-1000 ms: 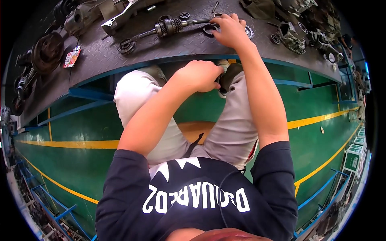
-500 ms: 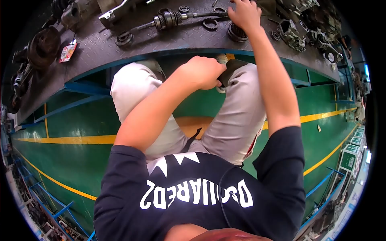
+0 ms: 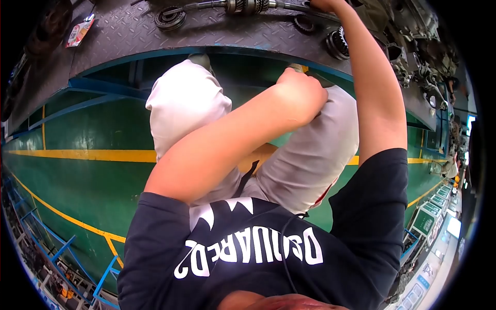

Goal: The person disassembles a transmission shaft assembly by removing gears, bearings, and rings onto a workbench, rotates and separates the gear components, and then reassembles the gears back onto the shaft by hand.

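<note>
Head view, handling: the geared shaft [image 3: 248, 5] lay lengthwise on the metal bench [image 3: 121, 37], close to the upper border of my picture. Its left end lay at the round bearing-like part [image 3: 171, 19]; its right end ran towards my right hand [image 3: 329, 4]. I judged that sound handling at this end called for contact on plain shaft rather than on gear teeth, with light, even pressure, because a long part of this kind could have rolled or swung at its far end. I also judged that the forearm needed lift over the gear stack [image 3: 338, 44], which stood just beside it, and that the loose toothed ring [image 3: 304, 24] required clearance.

Head view, fingers: the right hand was at or just beside the shaft's right end. The border cut off part of it, so I could not tell how far its fingers were apart, or whether they gripped anything. The left hand [image 3: 309, 94] was at the right knee [image 3: 338, 106], below the bench edge, with no part visible in it. The wrist was bent and the fingers were mostly hidden, so I could not confirm their spread or closure.
</note>
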Motion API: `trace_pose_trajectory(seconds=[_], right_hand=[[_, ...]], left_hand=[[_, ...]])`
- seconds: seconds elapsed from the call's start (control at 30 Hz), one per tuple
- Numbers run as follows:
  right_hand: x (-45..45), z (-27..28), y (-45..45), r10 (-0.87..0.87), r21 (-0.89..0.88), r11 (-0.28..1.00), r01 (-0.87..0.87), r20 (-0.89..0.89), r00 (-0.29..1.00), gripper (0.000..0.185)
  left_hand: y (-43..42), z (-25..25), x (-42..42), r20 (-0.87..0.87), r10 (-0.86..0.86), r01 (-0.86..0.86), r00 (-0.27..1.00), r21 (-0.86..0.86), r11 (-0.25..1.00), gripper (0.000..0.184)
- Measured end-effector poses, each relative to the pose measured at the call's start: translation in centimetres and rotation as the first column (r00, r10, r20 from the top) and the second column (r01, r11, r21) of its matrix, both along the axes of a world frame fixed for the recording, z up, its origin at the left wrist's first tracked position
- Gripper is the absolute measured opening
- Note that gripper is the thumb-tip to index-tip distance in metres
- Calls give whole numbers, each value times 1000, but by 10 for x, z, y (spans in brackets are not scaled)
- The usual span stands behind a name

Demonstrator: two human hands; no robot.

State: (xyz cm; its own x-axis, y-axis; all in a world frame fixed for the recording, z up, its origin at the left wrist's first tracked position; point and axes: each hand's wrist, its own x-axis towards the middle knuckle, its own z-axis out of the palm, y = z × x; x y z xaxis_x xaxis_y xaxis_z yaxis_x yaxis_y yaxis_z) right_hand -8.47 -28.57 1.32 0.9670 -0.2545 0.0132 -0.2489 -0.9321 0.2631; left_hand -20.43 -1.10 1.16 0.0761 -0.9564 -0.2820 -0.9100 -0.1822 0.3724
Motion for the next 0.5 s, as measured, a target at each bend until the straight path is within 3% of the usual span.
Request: trace_pose_trajectory(seconds=[0.17, 0.27, 0.37, 0.4, 0.43, 0.47, 0.5], right_hand=[[-1, 8, -6, -7, 105, 994, -7, 127, 992, 43], [-12, 22, -23, -98, 385, 922, -45, 344, 934, 44], [-62, 23, -33, -367, 765, 581, -279, 552, 749, 44], [-77, 19, -33, -469, 813, 421, -402, 575, 670, 44], [-94, 22, -30, -468, 811, 354, -466, 585, 663, 42], [-116, 20, -23, -489, 812, 441, -382, 574, 657, 40], [-129, 11, -24, -378, 697, 616, -367, 670, 638, 34]], left_hand=[[11, 6, 12, 14, 31, -30, 999, -63, 998, 38], [14, 12, 20, -5, 79, -79, 997, -96, 992, 40], [17, 21, 28, 3, 93, -92, 996, -129, 987, 44], [17, 22, 29, 15, 102, -99, 995, -138, 986, 44], [18, 23, 31, 9, 107, -105, 994, -135, 985, 44], [18, 23, 33, 4, 110, -109, 994, -126, 986, 45], [19, 24, 33, 3, 109, -108, 994, -116, 987, 46]])
